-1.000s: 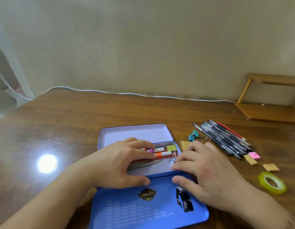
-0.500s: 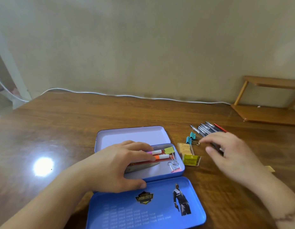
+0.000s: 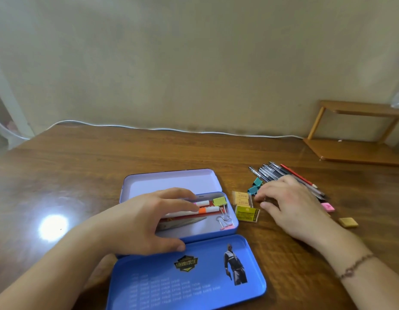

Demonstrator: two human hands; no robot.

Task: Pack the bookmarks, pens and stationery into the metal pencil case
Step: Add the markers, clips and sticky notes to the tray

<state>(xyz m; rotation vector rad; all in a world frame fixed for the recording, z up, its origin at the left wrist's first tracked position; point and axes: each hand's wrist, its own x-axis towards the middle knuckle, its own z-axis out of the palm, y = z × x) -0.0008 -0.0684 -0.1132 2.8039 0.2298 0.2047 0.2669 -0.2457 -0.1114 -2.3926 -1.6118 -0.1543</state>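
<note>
On the left, the left hand (image 3: 140, 220) lies flat over the open metal pencil case (image 3: 233, 227), fingers spread and relaxed, thumb along the near wall, steadying the tray and gripping nothing. Under and beside its fingertips the tray holds two markers (image 3: 207, 206), a yellow binder clip (image 3: 219, 201), a red bookmark with a metal one (image 3: 185, 221) and a pink binder clip (image 3: 225, 222). The case's two lids lie open, one behind the tray, the printed blue one (image 3: 194, 278) in front.

Packing looks partly done; the step in hand seems to be fetching the next item. Just right of the tray lie two yellow packets (image 3: 244, 204), then teal binder clips (image 3: 255, 185). The right hand (image 3: 290, 202) hovers over the near end of the pens (image 3: 274, 171), fingers loosely curled and apart, closed on nothing I can see. The next move calls for gathering the pens without scattering them and laying them lengthwise in the tray; the left hand covers much of that space and would need to shift. Further right on the worktop (image 3: 82, 157) sit a pink eraser (image 3: 327, 206) and a tan one (image 3: 348, 221).
</note>
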